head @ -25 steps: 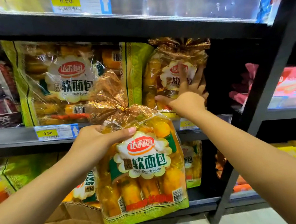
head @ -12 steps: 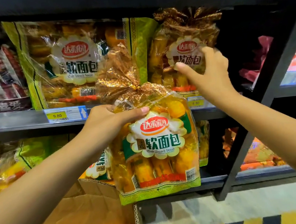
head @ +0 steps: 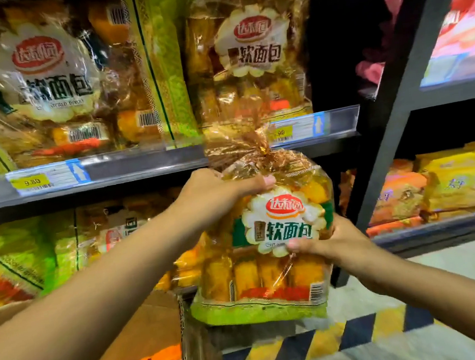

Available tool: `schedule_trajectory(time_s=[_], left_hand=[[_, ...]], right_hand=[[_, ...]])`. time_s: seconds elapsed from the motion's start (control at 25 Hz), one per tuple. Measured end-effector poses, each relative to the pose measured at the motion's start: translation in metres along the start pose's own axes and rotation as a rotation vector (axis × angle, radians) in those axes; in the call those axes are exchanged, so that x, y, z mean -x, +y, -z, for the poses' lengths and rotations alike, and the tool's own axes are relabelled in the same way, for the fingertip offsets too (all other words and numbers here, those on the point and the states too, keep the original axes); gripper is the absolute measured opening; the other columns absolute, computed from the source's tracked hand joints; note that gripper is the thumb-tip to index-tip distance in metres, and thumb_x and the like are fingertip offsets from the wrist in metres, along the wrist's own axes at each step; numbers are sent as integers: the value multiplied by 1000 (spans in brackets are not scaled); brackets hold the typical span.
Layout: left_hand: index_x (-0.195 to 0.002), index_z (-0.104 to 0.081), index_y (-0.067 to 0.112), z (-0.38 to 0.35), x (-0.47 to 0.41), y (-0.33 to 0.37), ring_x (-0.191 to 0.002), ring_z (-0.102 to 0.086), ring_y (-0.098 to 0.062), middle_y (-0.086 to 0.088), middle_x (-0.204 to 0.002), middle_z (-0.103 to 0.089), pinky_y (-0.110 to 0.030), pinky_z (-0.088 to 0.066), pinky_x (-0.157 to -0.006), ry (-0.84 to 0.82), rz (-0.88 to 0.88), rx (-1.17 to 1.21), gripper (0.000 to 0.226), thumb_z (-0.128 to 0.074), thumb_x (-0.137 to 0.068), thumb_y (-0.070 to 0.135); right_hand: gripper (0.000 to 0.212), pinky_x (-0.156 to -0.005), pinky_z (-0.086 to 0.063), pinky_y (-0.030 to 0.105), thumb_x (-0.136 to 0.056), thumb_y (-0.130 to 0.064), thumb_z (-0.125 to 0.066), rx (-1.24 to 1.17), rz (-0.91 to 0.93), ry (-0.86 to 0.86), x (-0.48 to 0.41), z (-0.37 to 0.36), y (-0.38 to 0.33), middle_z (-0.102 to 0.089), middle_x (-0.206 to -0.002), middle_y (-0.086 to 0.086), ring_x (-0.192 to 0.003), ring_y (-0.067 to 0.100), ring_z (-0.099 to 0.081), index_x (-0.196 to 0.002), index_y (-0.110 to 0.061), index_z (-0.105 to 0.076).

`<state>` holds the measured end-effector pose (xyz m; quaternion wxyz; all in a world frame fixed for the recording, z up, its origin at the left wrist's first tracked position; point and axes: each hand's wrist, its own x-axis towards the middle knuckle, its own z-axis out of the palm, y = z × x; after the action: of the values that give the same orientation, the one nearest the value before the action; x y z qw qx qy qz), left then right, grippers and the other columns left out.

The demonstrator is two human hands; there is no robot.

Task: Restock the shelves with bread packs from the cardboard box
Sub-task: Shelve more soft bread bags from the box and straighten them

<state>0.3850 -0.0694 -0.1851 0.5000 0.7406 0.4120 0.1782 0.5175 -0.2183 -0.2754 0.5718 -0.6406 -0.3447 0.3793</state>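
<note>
Both hands hold one bread pack (head: 272,273) in the air in front of the shelf rail (head: 146,163) — upright, tied neck on top. The left hand (head: 211,191) has its grip closed round the pack's shoulder just under the twist, thumb laid across the front. The right hand (head: 339,239) grips the pack's edge at 3 o'clock, thumb pressed on the label. At 12 o'clock a like pack (head: 252,49) stands on the shelf — a larger pack (head: 44,82) is at 10 o'clock. The cardboard box (head: 149,327) sits at 8 o'clock.
</note>
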Motion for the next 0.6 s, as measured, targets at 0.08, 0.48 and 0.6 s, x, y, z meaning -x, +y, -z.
schedule_trajectory(time_s=[0.08, 0.48, 0.6], left_hand=[[-91, -71, 15, -15, -14, -10, -81, -66, -12, 1, -93, -73, -22, -54, -68, -109, 83, -25, 56, -88, -53, 52], [-130, -42, 5, -48, -43, -58, -106, -56, -21, -5, -121, -57, -32, -48, -82, 154, 115, -19, 92, -90, -58, 37], [-114, -46, 3, -54, -57, -62, -97, -51, -21, -2, -98, -53, -35, -44, -77, 278, 108, -8, 76, -87, -63, 40]], right_hand=[[55, -65, -58, 23, -63, -12, -82, -29, -50, 45, -5, 13, 17, -77, -98, -3, -88, 12, -73, -115, -17, -63], [53, -79, -60, 38, -58, -36, -89, 6, -78, 231, -64, 30, 41, -77, -92, -2, -81, 16, -74, -104, -19, -69], [68, -82, -59, 42, -44, -50, -89, 29, -32, 285, -88, 24, 40, -76, -93, -2, -84, 16, -74, -101, -20, -69]])
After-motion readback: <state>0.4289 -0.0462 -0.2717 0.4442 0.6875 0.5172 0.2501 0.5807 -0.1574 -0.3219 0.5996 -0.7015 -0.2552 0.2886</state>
